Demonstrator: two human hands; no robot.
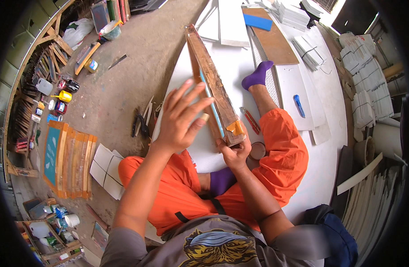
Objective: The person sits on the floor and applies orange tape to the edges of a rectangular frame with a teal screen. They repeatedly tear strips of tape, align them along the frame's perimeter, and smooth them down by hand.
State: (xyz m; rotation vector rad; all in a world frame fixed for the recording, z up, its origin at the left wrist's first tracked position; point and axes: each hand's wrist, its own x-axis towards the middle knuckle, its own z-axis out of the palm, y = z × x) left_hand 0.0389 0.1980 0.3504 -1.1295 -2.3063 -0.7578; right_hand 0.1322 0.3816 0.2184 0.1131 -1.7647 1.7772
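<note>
A long wooden screen-printing frame [213,84] stands on edge over a white sheet [233,66], running away from me, with a teal mesh face and tape at its near corner. My right hand [234,151] grips that near corner from below. My left hand [180,116] rests flat against the frame's left side, fingers spread. I sit cross-legged on the floor in orange trousers and purple socks [258,74].
A stack of wooden frames [71,160] and white tiles [105,171] lie at my left. Pliers and tools [142,122] sit on the concrete. A blue-handled tool [299,105], a red pen [250,120], a brown board [273,40] and bundles of white cards [367,84] are at the right.
</note>
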